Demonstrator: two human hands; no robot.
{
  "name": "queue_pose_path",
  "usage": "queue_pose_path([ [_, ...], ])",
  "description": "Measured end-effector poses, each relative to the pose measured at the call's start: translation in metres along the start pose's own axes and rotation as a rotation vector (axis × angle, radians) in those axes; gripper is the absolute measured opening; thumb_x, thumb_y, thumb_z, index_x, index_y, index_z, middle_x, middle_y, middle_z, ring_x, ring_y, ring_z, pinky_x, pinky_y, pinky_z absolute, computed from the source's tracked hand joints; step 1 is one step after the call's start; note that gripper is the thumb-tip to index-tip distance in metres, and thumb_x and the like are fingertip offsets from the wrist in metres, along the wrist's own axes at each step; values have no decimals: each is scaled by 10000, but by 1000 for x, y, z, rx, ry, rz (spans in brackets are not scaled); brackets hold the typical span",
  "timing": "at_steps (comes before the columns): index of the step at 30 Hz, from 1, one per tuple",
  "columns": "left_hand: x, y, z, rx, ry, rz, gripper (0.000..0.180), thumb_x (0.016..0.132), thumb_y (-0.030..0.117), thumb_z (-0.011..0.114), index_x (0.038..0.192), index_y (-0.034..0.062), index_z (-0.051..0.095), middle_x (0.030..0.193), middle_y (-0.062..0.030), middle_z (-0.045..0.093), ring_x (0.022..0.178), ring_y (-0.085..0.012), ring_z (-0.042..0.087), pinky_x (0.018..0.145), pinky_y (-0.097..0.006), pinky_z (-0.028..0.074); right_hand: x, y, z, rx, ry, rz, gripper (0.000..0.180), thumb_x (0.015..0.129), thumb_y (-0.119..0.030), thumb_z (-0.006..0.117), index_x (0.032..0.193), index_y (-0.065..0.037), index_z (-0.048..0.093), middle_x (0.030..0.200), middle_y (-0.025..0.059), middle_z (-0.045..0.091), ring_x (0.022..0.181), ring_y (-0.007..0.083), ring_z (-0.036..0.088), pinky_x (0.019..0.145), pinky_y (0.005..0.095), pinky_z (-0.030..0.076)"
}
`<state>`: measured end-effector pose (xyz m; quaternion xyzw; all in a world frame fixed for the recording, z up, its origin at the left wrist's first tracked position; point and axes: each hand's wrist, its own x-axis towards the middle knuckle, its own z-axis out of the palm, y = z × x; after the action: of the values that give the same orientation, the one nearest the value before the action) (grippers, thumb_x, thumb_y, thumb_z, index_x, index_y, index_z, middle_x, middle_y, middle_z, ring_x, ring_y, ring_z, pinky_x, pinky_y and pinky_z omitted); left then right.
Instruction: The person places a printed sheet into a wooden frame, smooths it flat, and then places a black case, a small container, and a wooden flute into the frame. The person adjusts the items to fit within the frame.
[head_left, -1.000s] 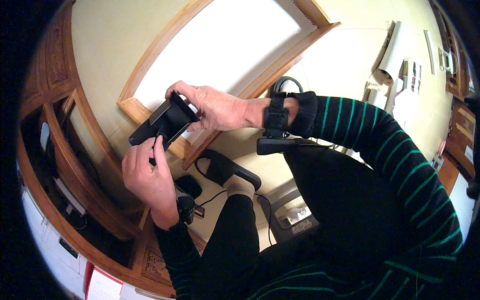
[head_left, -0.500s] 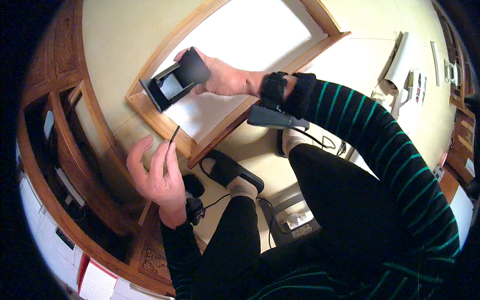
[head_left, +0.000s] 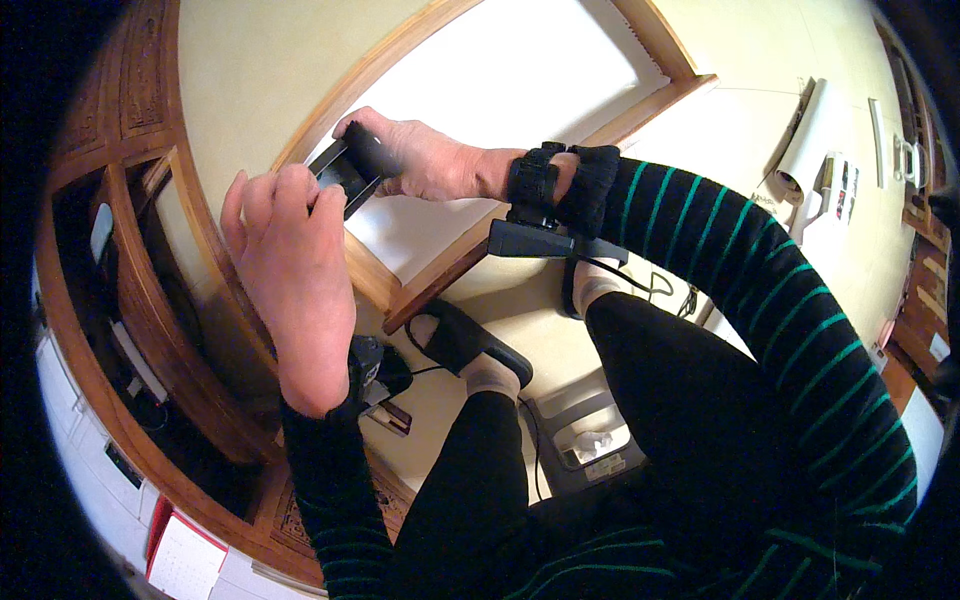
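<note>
My right hand (head_left: 430, 158) grips a black box-like frame (head_left: 352, 178) with open sides, above the white panel in a wooden frame. Its rounded black end lies against my right palm and looks slightly blurred. My left hand (head_left: 300, 260), back turned up, has its fingers bent and closed at the other end of the black frame. Those fingers cover that end, and whatever they pinch is hidden. A black device is strapped to my right wrist, with a cable running from it.
Under my hands lies the wooden frame (head_left: 440, 275) with its white panel (head_left: 500, 75). Carved wooden furniture (head_left: 150, 300) curves along the left. Rolled paper (head_left: 805, 140) lies at the right. Between my legs on the floor stands a grey tissue box (head_left: 590, 435); a slipper (head_left: 465, 345) is on my foot.
My left hand has moved up and forward to the end of the black frame. The thin black stick it pinched is now out of sight. My right hand has turned the frame slightly.
</note>
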<state>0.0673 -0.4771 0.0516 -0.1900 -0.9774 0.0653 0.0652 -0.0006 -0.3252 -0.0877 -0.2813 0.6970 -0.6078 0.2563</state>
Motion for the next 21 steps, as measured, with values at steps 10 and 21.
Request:
queue_pose_path([
  [10, -41, -21, 16, -473, 167, -402, 622, 848, 160, 764, 1401, 40, 507, 1301, -185, 573, 1243, -364, 537, 1082, -461, 415, -5, 1, -6, 127, -2, 54, 717, 843, 102, 650, 1422, -181, 337, 1236, 127, 574, 1165, 294, 594, 1030, 439, 490],
  [21, -36, 3, 120, -956, 144, -603, 649, 857, 137, 725, 1408, 16, 405, 1319, -237, 502, 1264, -412, 506, 1064, -478, 407, -8, -3, 2, 242, -118, 133, 770, 877, -80, 629, 1535, -178, 244, 1384, 177, 503, 1255, 307, 537, 1088, 469, 464],
])
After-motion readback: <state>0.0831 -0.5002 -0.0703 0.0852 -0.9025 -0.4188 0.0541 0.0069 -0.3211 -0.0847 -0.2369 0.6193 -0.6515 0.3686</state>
